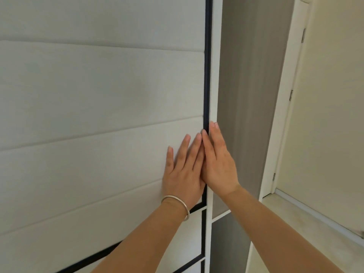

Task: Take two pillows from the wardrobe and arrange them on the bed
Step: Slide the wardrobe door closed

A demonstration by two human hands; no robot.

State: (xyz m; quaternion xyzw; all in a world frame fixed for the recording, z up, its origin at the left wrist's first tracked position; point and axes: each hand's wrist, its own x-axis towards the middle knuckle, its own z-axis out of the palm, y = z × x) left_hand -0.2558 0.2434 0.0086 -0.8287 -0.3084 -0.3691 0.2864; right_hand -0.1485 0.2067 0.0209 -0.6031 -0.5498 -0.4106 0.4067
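Hands are both flat on the wardrobe door (102,95), right at its black edge strip (207,66), so the step here looks like getting that panel to move. Left hand (184,170) is spread open, palm pressed on the white face just beside the strip, gripping nothing. Right hand (218,164) sits on the other side of the strip, fingers straight and together, fingertips over the white frame post (214,75); also not clutching anything, just pressing. The two hands touch each other along the strip.

My guess is it's a sliding door, but I can't tell for sure, and I see no handle anywhere. If it slides, push with the flat left palm sideways away from the strip and keep pressure even so it doesn't rack in its track. If it's push-to-open, a short firm press near the strip should pop it. Either way, keep fingers out of the gap.

Pillows aren't visible at all; presumably behind this door, which is the one thing in the way. The bed isn't in view either.

Around the strip: a silver bangle (177,205) on the left wrist, grey wood-grain side panel (248,95) beyond the post, and further that way a pale room door (334,115) with hinges, plus light floor (295,223) below it.
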